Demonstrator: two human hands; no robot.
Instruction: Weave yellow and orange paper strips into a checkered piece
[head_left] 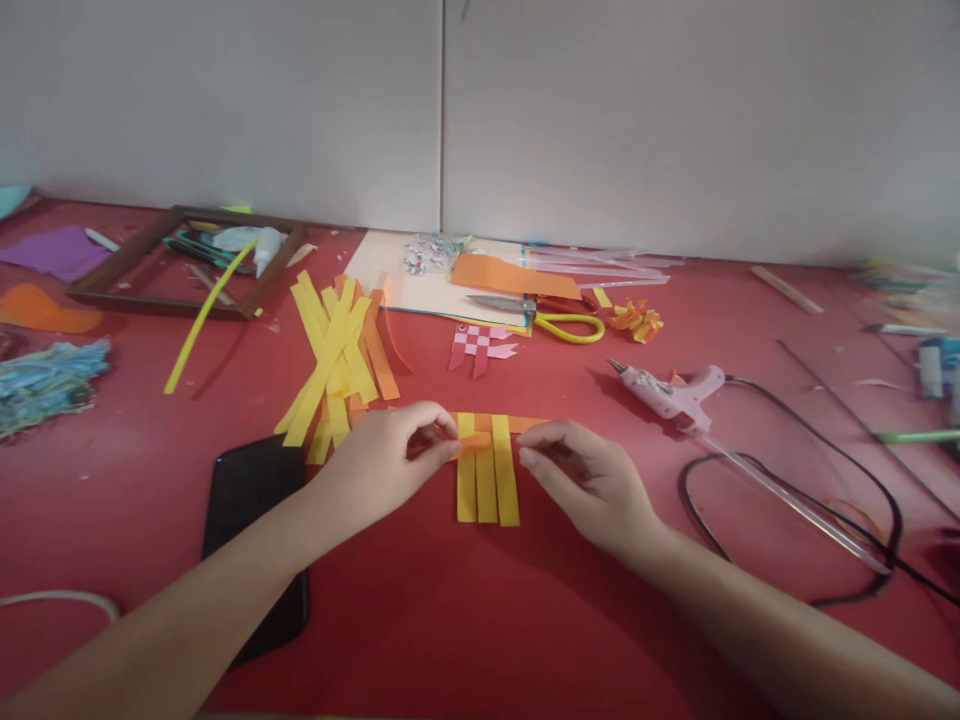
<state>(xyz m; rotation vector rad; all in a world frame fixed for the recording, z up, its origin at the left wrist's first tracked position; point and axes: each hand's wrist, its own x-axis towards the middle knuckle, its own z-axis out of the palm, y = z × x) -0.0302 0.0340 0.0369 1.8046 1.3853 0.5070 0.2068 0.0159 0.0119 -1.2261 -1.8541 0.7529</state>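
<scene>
Three yellow paper strips lie side by side, upright in the view, on the red tabletop. An orange strip crosses them near their top ends. My left hand pinches a second, short orange paper strip between thumb and fingers. Its free end lies over the yellow strips, just below the first orange one. At the right edge of the yellow strips is my right hand, fingers curled and thumb close to the index finger. Whatever lies between those fingertips is too small to make out.
Yellow strips are heaped behind my left hand, near a black phone. A pink glue gun with a black cord lies right. Scissors, a checkered paper fish and a brown frame are farther back.
</scene>
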